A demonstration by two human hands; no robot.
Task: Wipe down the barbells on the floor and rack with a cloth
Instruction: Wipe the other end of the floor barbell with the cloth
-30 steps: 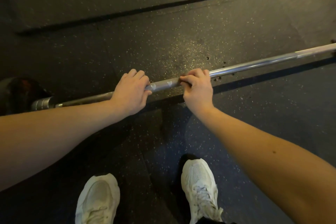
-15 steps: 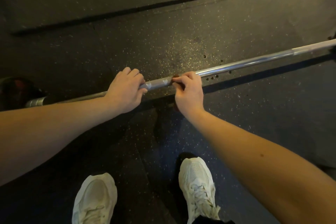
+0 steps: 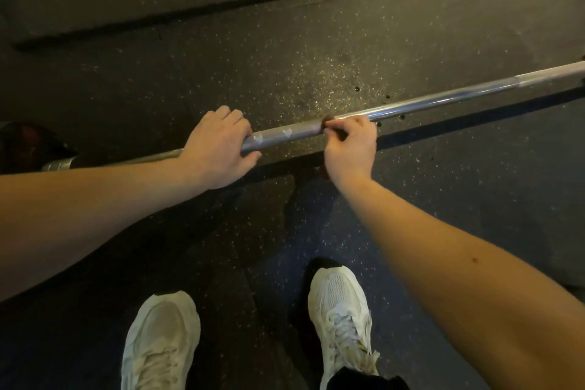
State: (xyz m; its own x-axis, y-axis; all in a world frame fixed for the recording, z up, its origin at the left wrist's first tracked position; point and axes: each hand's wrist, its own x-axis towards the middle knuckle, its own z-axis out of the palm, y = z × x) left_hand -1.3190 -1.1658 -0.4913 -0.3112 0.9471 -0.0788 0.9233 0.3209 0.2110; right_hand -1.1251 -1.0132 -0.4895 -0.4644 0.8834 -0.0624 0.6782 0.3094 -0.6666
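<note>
two grips stay on the barbell (image 3: 443, 101): left grip (image 3: 218, 149) wrapped round it, right grip (image 3: 349, 146) pinching cloth (image 3: 329, 120), slid right.

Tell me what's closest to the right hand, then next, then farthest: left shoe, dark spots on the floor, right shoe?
From the right hand:
1. Dark spots, on the floor just right of it, beside the bar.
2. Right shoe, below the hand.
3. Left shoe, at the lower left.

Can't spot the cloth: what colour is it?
Dark reddish-brown cloth, mostly hidden in the right hand; head view.
</note>
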